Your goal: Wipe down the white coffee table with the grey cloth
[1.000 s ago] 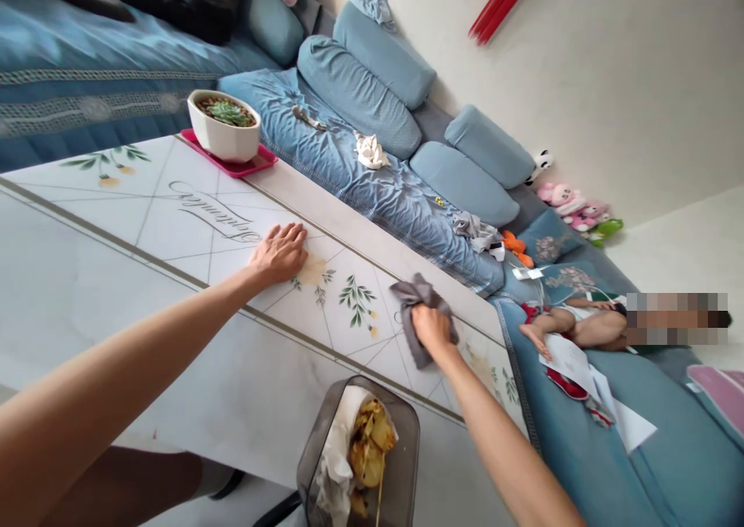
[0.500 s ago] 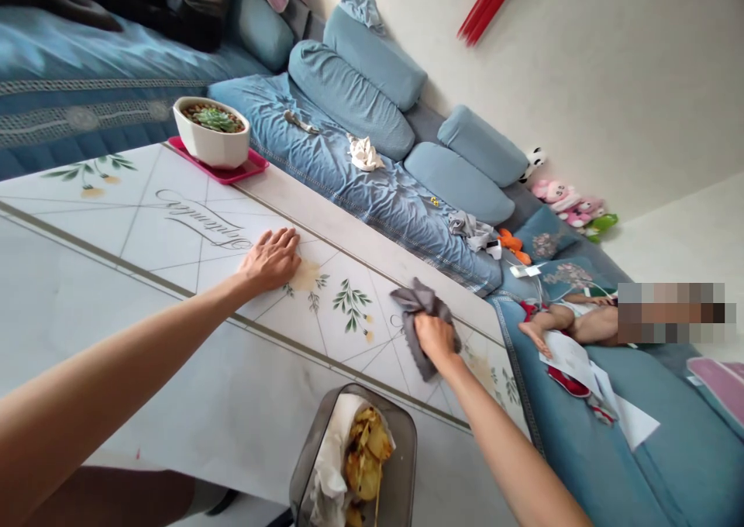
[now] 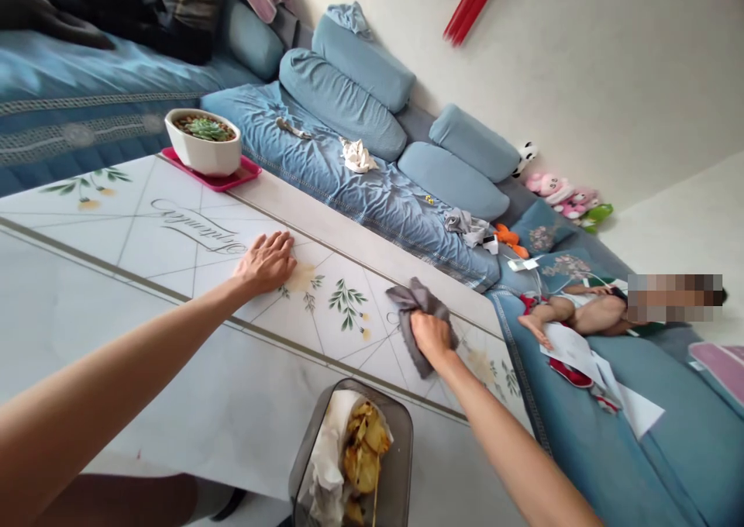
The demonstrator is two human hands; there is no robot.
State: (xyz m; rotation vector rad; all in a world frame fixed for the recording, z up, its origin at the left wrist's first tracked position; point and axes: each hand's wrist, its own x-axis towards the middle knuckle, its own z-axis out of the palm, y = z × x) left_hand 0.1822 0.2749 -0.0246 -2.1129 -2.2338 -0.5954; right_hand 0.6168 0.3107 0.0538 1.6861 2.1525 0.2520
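Observation:
My left hand [image 3: 266, 263] lies flat, fingers spread, on a white table cover [image 3: 156, 252] printed with thin lines, leaves and cursive lettering. My right hand [image 3: 431, 338] grips a crumpled grey cloth [image 3: 414, 302] and presses it onto the cover, near a printed green leaf sprig. Below my right forearm stands a translucent grey plastic bin [image 3: 401, 442]. It holds white tissue [image 3: 326, 453] and fried potato pieces [image 3: 363, 449].
A white planter with a succulent [image 3: 203, 143] stands on a pink tray [image 3: 209, 174] at the table's far left. Beyond the table is a blue sofa [image 3: 360, 194] with bolsters, plush toys and crumpled cloths. A person [image 3: 581, 314] lies on it beside loose papers [image 3: 573, 353].
The whole view has drifted and rotated slightly as the camera moved. Both hands stay in nearly the same places on the cover, and the cloth remains in my right hand.

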